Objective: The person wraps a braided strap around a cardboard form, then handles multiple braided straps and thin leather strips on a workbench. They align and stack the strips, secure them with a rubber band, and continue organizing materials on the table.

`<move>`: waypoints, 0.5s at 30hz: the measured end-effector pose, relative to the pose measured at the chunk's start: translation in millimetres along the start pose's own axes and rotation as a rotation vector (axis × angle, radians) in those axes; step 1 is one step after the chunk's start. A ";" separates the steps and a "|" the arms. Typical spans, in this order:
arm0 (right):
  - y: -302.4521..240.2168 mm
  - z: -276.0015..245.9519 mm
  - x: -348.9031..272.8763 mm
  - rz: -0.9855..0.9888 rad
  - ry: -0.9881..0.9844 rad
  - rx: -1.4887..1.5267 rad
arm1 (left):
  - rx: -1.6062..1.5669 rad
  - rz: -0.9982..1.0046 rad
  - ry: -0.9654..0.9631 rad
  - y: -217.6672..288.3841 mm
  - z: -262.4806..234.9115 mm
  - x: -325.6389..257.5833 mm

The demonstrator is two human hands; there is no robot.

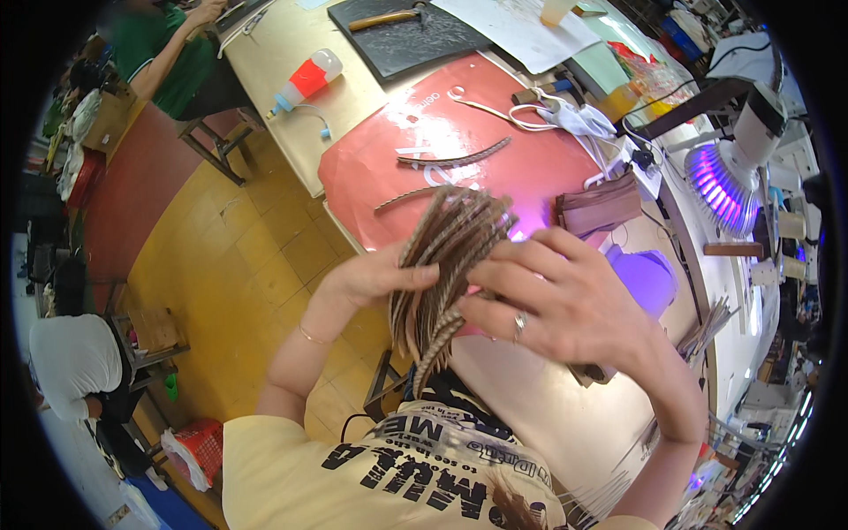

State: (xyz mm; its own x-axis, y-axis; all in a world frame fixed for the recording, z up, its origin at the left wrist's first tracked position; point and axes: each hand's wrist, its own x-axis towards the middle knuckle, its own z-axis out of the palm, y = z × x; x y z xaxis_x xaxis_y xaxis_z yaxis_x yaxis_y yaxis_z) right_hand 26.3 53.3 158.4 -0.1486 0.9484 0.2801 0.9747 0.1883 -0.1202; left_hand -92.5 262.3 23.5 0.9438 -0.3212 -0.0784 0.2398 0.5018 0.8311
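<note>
My left hand (375, 276) is closed round a thick bundle of brown leather strips (455, 234), thumb across its front. The strips stand on edge, close together, with pale stitched or braided borders. On the bundle's right side my right hand (552, 296), a ring on one finger, has its fingers bent and pinched at a strip with a braided edge (437, 346); the fingertips are partly hidden. Beyond the hands, two loose narrow strips, one a curved braided strip (455, 157), lie on a shiny red sheet (362, 168). A stack of brown leather pieces (599, 208) sits right of the bundle.
A red-and-clear squeeze bottle (309, 79) stands at the table's far left. Behind lies a black slab (402, 49) with a hammer (384, 19). A lamp with purple light (724, 185) rises at right beside white cables (574, 115). Two people sit at left, one near a stool (216, 146).
</note>
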 end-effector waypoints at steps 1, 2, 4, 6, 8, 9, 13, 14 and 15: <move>5.4 6.6 0.6 -0.009 0.002 0.029 | -0.038 -0.042 -0.052 -7.3 3.3 -1.2; 9.2 12.8 0.2 0.013 0.005 0.095 | -0.119 -0.067 -0.124 -12.2 4.5 -3.0; 15.9 22.6 -0.8 0.037 0.016 0.122 | -0.239 -0.103 -0.213 -20.1 7.5 -5.8; 19.2 29.9 -0.6 0.046 0.048 0.120 | -0.289 -0.125 -0.198 -23.1 9.5 -9.2; 20.8 33.5 -1.3 0.051 0.024 0.088 | -0.313 -0.112 -0.194 -23.9 10.4 -11.3; 20.8 34.8 -2.3 0.050 0.031 0.070 | -0.322 -0.116 -0.197 -24.6 11.1 -12.4; 23.2 42.2 -9.1 0.117 -0.018 0.094 | -0.211 -0.195 -0.024 -33.2 14.7 -20.8; 26.7 45.9 -10.8 0.171 0.011 0.171 | -0.221 -0.210 0.018 -36.3 14.5 -23.0; 31.7 50.1 -12.4 0.231 -0.003 0.232 | -0.251 -0.206 0.043 -39.5 13.6 -25.0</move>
State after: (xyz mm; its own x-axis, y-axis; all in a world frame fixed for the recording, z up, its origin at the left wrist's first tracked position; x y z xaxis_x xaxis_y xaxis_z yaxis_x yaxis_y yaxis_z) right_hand 50.7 60.3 103.3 0.0708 0.9735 0.2175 0.9190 0.0211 -0.3937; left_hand -128.7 239.6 0.1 0.8771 -0.4047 -0.2586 0.4702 0.6140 0.6340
